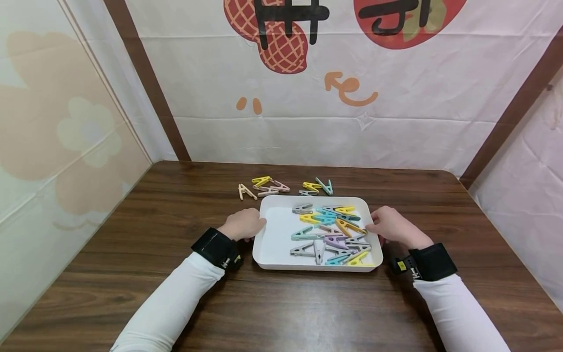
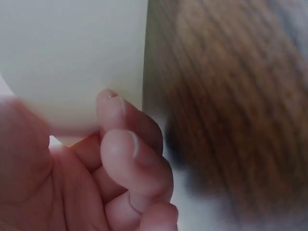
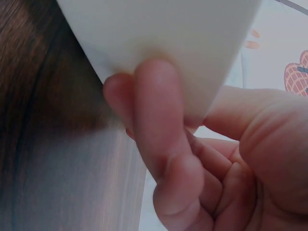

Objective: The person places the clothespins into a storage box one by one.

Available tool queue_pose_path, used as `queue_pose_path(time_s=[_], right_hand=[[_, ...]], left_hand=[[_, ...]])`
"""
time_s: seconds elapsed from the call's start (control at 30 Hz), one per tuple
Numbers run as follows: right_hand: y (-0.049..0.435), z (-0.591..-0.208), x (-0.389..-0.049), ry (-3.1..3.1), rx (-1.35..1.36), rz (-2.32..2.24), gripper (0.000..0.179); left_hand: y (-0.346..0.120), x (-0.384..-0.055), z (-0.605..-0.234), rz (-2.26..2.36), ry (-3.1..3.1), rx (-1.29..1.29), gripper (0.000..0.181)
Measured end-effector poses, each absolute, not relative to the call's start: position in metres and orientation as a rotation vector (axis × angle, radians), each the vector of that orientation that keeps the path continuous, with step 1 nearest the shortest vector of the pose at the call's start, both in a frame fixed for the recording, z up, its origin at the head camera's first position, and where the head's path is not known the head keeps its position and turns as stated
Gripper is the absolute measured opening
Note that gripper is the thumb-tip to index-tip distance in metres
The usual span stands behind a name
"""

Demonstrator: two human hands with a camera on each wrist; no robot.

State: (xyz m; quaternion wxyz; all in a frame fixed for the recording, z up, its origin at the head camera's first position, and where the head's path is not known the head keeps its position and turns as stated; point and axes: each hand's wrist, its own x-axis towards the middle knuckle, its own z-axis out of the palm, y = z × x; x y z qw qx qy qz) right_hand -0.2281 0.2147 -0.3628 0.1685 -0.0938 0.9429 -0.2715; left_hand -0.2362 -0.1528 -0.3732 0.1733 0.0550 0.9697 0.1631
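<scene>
Dark brown wood-grain surface (image 1: 110,288) spanned lower frame. White shallow rectangular tray (image 1: 277,220) was just below centre. Left hand (image 1: 244,224) gripped its left end, right hand (image 1: 393,226) its right, fingertips underneath. Multicoloured V-shaped clothespins (image 1: 318,252) lay inside; others beyond, near centre.

I got the head view bright and fairly even, with pale glare on the near tabletop (image 1: 303,308) and soft shadows beside both sleeves (image 1: 176,298). My wrist feeds came in dimmer, the fingers (image 2: 139,161) soft-edged and the tabletop's grain blurred.
</scene>
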Motion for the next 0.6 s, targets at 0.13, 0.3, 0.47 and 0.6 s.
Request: queue_pose_path(time_s=[0.13, 0.3, 0.47, 0.6], right_hand=[[0.215, -0.364, -0.228, 2.688, -0.299, -0.783, 0.023], [0.214, -0.365, -0.228, 2.694, -0.292, -0.775, 0.024], [0.212, -0.363, -0.229, 2.682, -0.234, -0.766, 0.030], [0.213, -0.362, -0.228, 2.673, -0.217, -0.775, 0.032]], left_hand=[[-0.158, -0.236, -0.373, 0.514, 2.750, 0.166, 0.040], [-0.175, -0.241, -0.363, 0.678, 2.754, 0.177, 0.057], [-0.195, -0.253, -0.348, 0.790, 2.813, 0.157, 0.062], [-0.204, -0.267, -0.341, 0.765, 2.873, 0.092, 0.055]])
